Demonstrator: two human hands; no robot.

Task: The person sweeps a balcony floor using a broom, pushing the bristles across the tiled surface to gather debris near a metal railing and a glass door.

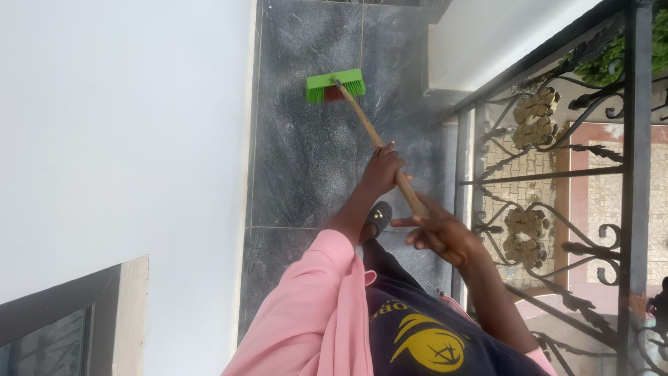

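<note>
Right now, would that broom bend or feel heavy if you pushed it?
Probably stiff: the broom has a straight wooden handle. Likely light, since its green head looks plastic. The left hand and right hand grip bare wood, so probably not slippery.

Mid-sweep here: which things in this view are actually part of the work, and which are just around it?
In use:
- green broom head on the dark tiled floor
- wooden handle, gripped by left hand and right hand

Just around:
- white wall
- black iron railing
- window frame
- grey shoe
</note>
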